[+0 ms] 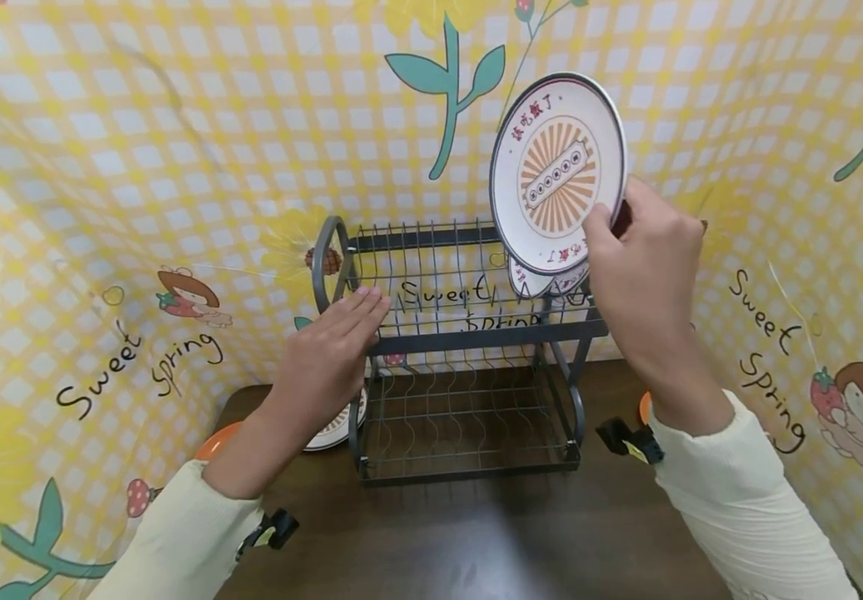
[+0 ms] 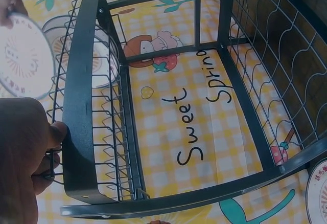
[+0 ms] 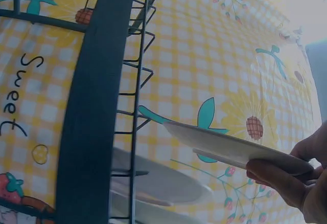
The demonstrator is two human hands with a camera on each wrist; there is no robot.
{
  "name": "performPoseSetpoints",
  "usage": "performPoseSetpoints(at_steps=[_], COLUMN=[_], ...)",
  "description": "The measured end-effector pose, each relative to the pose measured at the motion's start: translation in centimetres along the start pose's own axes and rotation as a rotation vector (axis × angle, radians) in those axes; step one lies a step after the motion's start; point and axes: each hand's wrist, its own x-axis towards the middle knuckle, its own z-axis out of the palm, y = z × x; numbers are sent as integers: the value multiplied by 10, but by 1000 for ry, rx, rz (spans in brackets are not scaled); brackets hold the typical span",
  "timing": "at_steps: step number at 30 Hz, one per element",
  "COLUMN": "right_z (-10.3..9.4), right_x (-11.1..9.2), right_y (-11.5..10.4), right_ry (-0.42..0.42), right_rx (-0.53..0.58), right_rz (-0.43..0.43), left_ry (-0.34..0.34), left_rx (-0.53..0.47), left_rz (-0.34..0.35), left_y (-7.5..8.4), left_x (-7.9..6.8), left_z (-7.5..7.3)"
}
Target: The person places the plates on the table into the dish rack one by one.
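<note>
Aloft, a plate [image 1: 557, 173] is grasped by the right hand [image 1: 649, 258], its rim pinched at one side between thumb and fingers. It is tilted near upright over the right end of the upper tier of a rack [image 1: 487, 335], apart from the wires, its printed face turned toward the head camera. Behind and below it, other plates [image 1: 527, 277] are seen slotted in that tier. At the opposite end, the front rail is touched by the left hand [image 1: 326, 354], fingers laid over it; whether the rail is gripped cannot be told. The rack is set on a dark table [image 1: 431, 533] and backed by checked cloth [image 1: 266, 133]. Beside its left end, partly covered by the left arm, a white dish [image 1: 337, 429] is seen.
</note>
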Motion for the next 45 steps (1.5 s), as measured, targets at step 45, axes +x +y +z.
performPoseSetpoints(at_steps=[45], right_z=[70], right_x=[21], right_y=[-5], right_ry=[-439], right_rx=[-350], right_rz=[32], left_ry=[-5], left_rx=[-5], left_rz=[-27], left_y=[1], left_x=[1], left_z=[0])
